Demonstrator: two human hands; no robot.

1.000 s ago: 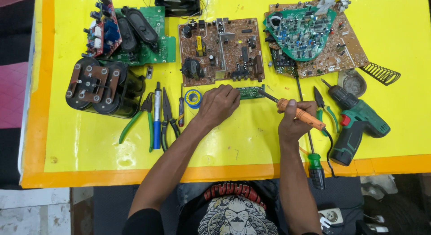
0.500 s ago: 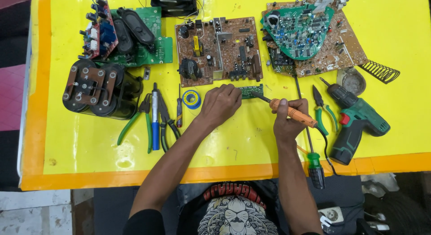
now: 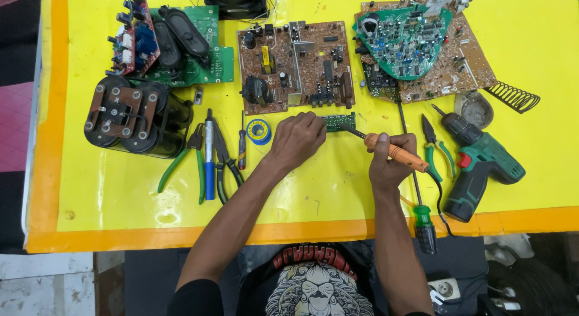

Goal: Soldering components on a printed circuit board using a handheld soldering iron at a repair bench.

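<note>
A small green circuit board (image 3: 339, 120) is lying on the yellow table (image 3: 362, 195), just below the large brown circuit board (image 3: 295, 66). It is pinned down at its left end by the left hand (image 3: 297, 140), whose fingers are curled over it. An orange-handled soldering iron (image 3: 392, 151) is clamped in the right hand (image 3: 391, 166), and its dark tip is laid against the right end of the small board. The two hands are kept apart, one at either end of the board. A blue solder spool (image 3: 260, 132) is seen just left of the left hand, beside a small screwdriver (image 3: 242, 141). A green cordless drill (image 3: 479, 166) is lying to the right, near green-handled pliers (image 3: 435, 145).
</note>
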